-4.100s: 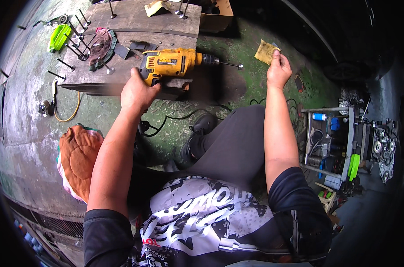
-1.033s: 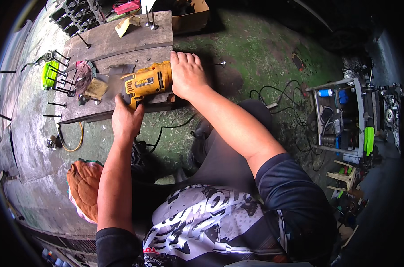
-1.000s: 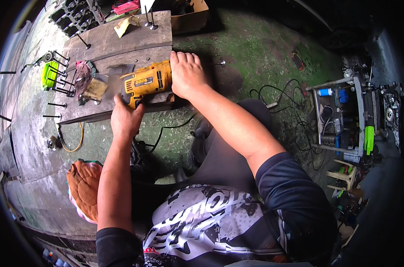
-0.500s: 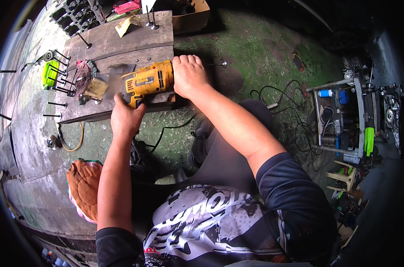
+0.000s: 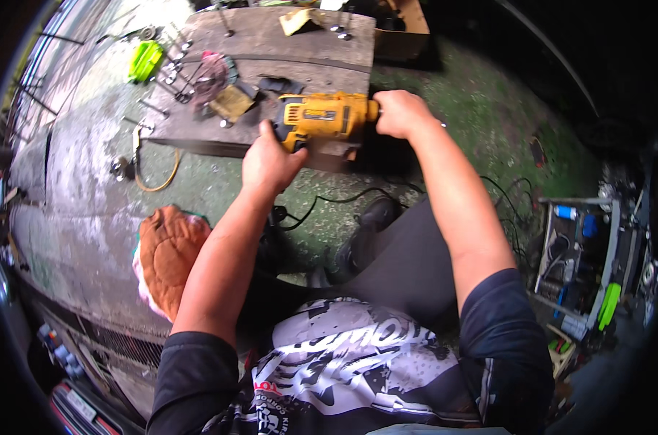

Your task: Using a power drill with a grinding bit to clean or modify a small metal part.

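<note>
Head view showed the yellow drill [image 5: 325, 116] at the near right edge of the wooden desk [image 5: 263, 42]; whether it touched the wood could not be told. The left hand [image 5: 272, 161] was wrapped round its pistol grip, the right hand [image 5: 403, 114] closed round its nose. It looked stiff and fairly heavy, best held at both places. Its long axis ran left to right, nose rightward.

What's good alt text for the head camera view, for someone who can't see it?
A person holds a yellow drill at the edge of a wooden platform, left grip at the rear, right grip around the front end. On the platform are a crumpled cloth, a tan sheet and long-stemmed metal parts.
</note>
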### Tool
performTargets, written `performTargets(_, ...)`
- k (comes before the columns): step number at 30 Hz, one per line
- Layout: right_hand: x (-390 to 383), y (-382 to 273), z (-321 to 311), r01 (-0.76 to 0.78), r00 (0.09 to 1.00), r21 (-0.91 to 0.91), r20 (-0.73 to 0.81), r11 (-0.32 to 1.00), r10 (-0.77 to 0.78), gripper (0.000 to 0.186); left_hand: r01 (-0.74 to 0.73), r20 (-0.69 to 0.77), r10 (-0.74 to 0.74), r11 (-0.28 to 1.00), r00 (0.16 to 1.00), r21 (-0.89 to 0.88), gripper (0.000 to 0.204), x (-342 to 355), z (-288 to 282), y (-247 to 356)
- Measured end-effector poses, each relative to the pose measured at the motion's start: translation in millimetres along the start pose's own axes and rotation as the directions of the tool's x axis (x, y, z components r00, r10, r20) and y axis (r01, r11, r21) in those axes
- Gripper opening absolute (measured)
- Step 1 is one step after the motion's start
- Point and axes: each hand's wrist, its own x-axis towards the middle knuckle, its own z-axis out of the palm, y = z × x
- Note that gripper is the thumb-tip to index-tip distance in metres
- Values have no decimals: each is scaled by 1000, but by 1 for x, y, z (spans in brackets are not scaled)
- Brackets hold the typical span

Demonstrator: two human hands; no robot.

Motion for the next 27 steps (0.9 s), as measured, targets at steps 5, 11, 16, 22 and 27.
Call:
performTargets(5, 4, 5, 16, 53, 985, -172, -150, 984, -80, 20, 70, 65, -68, 997, 996, -25, 83, 3, -8, 5)
performTargets(11, 2, 4, 30, 45, 951, -251, -284, 967, -118, 19, 31, 62, -29, 999, 998, -39, 74, 6, -6, -2)
performTargets(16, 1, 2, 28, 18, 965, -221, -251, 975, -74, 18, 39, 76, -36, 999, 996, -37, 74, 5, -8, -1)
performTargets(22, 1, -4, 13, -30, 995, -65, -93, 997, 24, 25, 23, 31, -22, 999, 999, -26, 75, 2, -3, -3)
performTargets(27, 12, 7, -1, -84, 984, 267, 173, 960, 38, 22, 23, 34, -22, 999, 999, -33, 74, 2, -3, -3)
